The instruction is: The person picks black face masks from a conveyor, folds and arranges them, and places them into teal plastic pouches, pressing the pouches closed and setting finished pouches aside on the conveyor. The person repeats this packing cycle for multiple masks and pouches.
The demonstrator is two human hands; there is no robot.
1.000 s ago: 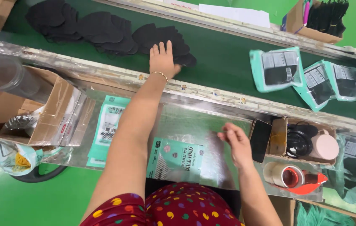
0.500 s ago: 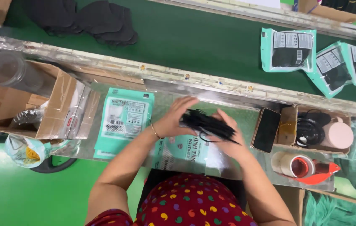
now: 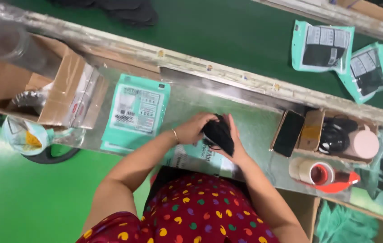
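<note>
Both hands meet over the shiny metal bench (image 3: 254, 135), closed around one soft black fabric piece (image 3: 218, 133) held between them just above a teal printed pouch (image 3: 196, 157) that lies under the wrists. Going from left: well out past the left hand stands an open brown cardboard box (image 3: 56, 85) with a clear plastic cup (image 3: 22, 135) below it, and nearer, just beside that hand, lies a stack of flat teal pouches with white labels (image 3: 137, 110). The left hand (image 3: 193, 128), bracelet at the wrist, grips the fabric's near side with curled fingers; the right hand (image 3: 232, 141) clasps the far side, palm against the cloth. Beyond the right hand a dark phone (image 3: 288, 133) leans by a small box of black cords (image 3: 333, 135), with a roll of tan tape (image 3: 311, 171) below it.

To do this well, I judge the fabric should be kept folded flat and square, edges pinched evenly by both hands, so it stays narrower than the pouch directly beneath and no loop or strap hangs loose.
</note>
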